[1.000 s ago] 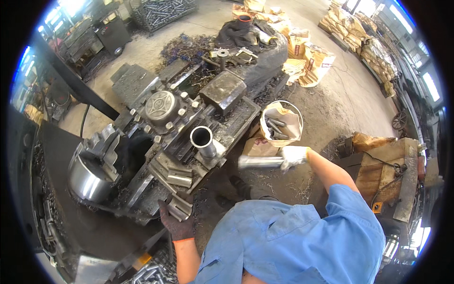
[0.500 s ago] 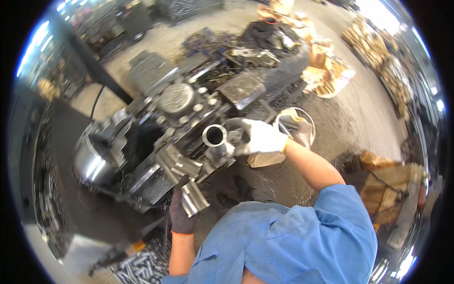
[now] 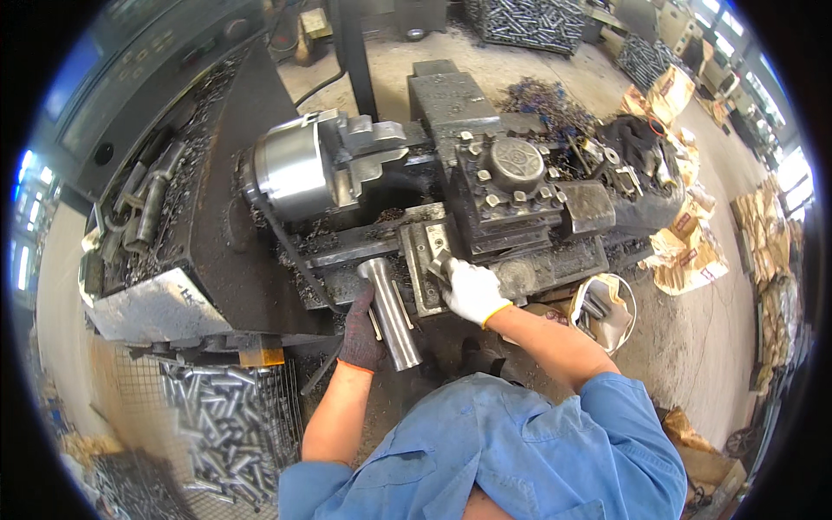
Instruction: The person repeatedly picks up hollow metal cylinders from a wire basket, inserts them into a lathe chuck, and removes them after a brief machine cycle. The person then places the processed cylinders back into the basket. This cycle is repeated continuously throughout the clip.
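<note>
My left hand [image 3: 362, 334], in a dark glove, is closed around a shiny metal cylinder [image 3: 397, 321] with a wider upper end, tilted in front of the lathe. Most of its fingers are hidden behind the cylinder. My right hand [image 3: 475, 293], in a white glove with a yellow cuff, grips a small grey metal piece [image 3: 442, 261] over the lathe carriage [image 3: 423, 273]. Its fingers partly cover that piece, so its full shape is unclear. Left of the hands is the steel chuck [image 3: 299, 169] with stepped jaws. Beyond my right hand stands the bolted tool post [image 3: 517, 165].
A wire basket [image 3: 290, 407] full of metal parts stands at lower left. A pale bucket [image 3: 620, 316] with metal pieces sits right of my forearm. A bent bar [image 3: 290, 247] crosses below the chuck. Torn brown paper sacks [image 3: 693, 247] lie at the right.
The view has swung left, bringing chuck and basket further in. My right hand has left the upright flanged tube's former spot and now grips a small piece; my left now holds a longer cylinder.
</note>
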